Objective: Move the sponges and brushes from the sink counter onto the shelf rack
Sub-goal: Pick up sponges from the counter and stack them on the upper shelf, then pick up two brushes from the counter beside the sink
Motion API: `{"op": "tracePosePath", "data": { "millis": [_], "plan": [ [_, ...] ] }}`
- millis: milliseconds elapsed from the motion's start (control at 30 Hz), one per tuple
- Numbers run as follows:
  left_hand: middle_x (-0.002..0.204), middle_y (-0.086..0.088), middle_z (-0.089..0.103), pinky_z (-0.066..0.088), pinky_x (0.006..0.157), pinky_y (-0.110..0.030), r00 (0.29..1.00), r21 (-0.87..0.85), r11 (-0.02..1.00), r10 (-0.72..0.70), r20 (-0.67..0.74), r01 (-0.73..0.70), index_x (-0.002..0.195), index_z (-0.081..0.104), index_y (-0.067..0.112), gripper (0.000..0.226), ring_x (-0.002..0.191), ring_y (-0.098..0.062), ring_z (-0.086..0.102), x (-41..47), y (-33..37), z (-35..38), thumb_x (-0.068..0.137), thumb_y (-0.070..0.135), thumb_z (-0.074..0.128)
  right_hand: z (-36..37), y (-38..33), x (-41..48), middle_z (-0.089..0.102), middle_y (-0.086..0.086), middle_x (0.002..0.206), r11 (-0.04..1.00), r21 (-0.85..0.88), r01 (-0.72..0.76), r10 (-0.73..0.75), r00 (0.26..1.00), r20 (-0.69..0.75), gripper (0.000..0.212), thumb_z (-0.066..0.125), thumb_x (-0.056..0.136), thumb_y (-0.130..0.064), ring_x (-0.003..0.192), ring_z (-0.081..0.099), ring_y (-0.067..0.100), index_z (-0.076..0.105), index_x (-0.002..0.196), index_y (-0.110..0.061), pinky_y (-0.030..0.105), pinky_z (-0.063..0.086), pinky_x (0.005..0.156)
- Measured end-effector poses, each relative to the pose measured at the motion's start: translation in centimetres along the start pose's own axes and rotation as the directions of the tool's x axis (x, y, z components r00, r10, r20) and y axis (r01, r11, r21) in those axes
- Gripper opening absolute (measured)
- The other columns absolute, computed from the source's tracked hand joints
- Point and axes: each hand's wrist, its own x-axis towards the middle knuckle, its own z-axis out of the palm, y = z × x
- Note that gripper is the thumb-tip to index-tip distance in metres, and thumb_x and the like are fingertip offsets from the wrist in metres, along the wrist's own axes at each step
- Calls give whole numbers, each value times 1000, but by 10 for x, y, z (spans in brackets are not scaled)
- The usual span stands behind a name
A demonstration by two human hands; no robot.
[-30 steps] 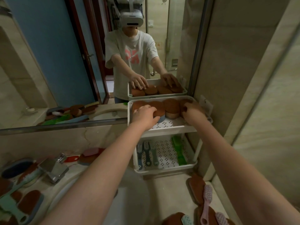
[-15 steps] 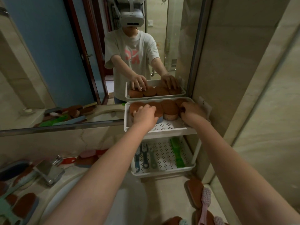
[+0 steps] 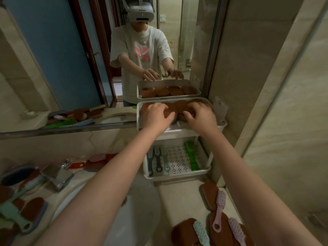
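Note:
A white two-tier shelf rack [image 3: 177,134] stands on the counter against the mirror. Its top tray holds several brown sponges [image 3: 181,104]. My left hand [image 3: 157,116] grips one brown sponge with curled fingers. Close beside it, my right hand [image 3: 201,117] curls over another sponge. Three small brushes [image 3: 158,160] and a green brush [image 3: 191,157] lie on the lower tray. On the counter at the lower right lie brown sponges [image 3: 209,192], a pink brush [image 3: 219,208] and a pale teal brush [image 3: 200,233].
The white sink basin [image 3: 138,219] lies under my arms, with a chrome faucet [image 3: 56,174] to its left. More sponges [image 3: 33,208] and a green-handled brush [image 3: 14,217] lie at the far left. The mirror [image 3: 53,68] is behind, and a tiled wall [image 3: 284,121] is close on the right.
Both hands have drawn closer together over the sponges in the top tray. The camera has tilted down a little, so the rack sits lower in view.

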Motion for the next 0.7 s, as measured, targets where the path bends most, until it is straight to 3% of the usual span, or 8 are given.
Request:
{"op": "tracePosePath", "data": {
  "millis": [167, 300, 467, 600, 700],
  "plan": [
    [108, -8, 59, 45, 90, -32, 960, -207, 966, 95, -264, -152, 100, 63, 7, 28, 104, -21, 54, -43, 0, -10, 84, 29, 56, 5, -23, -45, 65, 6, 106, 980, 114, 163, -132, 961, -244, 27, 59, 86, -29, 102, 55, 27, 66, 107, -12, 38, 44, 83],
    [90, -8, 57, 40, 76, -16, 953, -350, 915, 99, -287, -201, 87, 62, 4, 26, 84, -9, 52, -95, -15, -4, 82, 27, 51, 18, -33, -91, 65, 8, 97, 962, 183, 200, -134, 938, -320, 24, 57, 83, -23, 93, 57, 27, 65, 101, -8, 32, 39, 80],
    [87, -9, 60, 33, 67, -2, 992, -351, 935, 6, -124, -50, 85, 64, 4, 16, 75, -9, 51, -157, -45, 23, 83, 18, 57, 51, -22, -146, 64, 13, 96, 972, 219, 90, -70, 993, -95, 31, 53, 83, -24, 90, 58, 32, 65, 103, -4, 33, 41, 78],
    [98, -7, 59, 37, 73, -15, 989, -309, 941, -115, 95, 139, 95, 63, 5, 12, 88, -16, 57, -199, -70, 47, 87, 14, 59, 77, -6, -194, 64, 11, 109, 983, 176, -43, 6, 979, 205, 31, 61, 87, -17, 102, 58, 29, 63, 116, -6, 33, 43, 82],
    [103, -9, 59, 38, 77, -18, 956, -277, 926, -202, 215, 258, 101, 62, 4, 17, 94, -19, 56, -225, -83, 61, 89, 16, 58, 91, 9, -225, 62, 8, 113, 986, 80, -143, 100, 911, 400, 34, 61, 87, -22, 103, 58, 26, 61, 119, -11, 30, 43, 79]
  ]
}}
